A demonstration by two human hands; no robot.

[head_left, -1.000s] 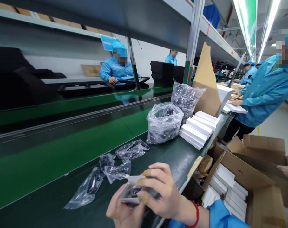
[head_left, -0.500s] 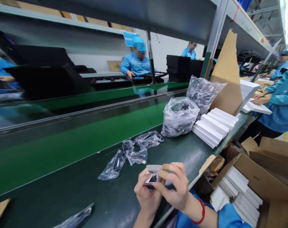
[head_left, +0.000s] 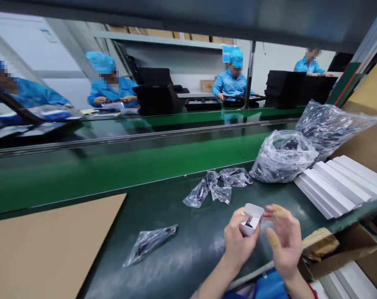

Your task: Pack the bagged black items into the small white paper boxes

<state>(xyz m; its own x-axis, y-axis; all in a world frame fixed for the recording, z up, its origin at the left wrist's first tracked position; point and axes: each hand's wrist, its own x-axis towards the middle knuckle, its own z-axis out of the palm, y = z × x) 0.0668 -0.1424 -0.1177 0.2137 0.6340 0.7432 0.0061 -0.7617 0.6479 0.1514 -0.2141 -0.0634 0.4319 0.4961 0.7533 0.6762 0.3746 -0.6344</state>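
Observation:
My left hand (head_left: 241,240) is closed around a small white box (head_left: 250,226), held upright over the bench with its top flap raised. Something dark shows inside the box; I cannot make out what it is. Just right of the box is my right hand (head_left: 283,236), fingers apart and nothing in them, with tan covers on some fingertips. Several small clear bags with dark cables (head_left: 221,193) lie on the bench beyond my hands. To the left, one more bagged cable (head_left: 151,243) lies by itself.
Flat white boxes (head_left: 341,187) are lined up at the right, beside a large clear bag of dark items (head_left: 283,160). A cardboard sheet (head_left: 48,245) covers the bench's left. Across the green conveyor (head_left: 145,166), co-workers in blue sit. Below right stands an open carton (head_left: 359,255).
My right hand has come off the box and opened; the box's flap now stands raised. The view has swung left, bringing the cardboard sheet and more co-workers into sight.

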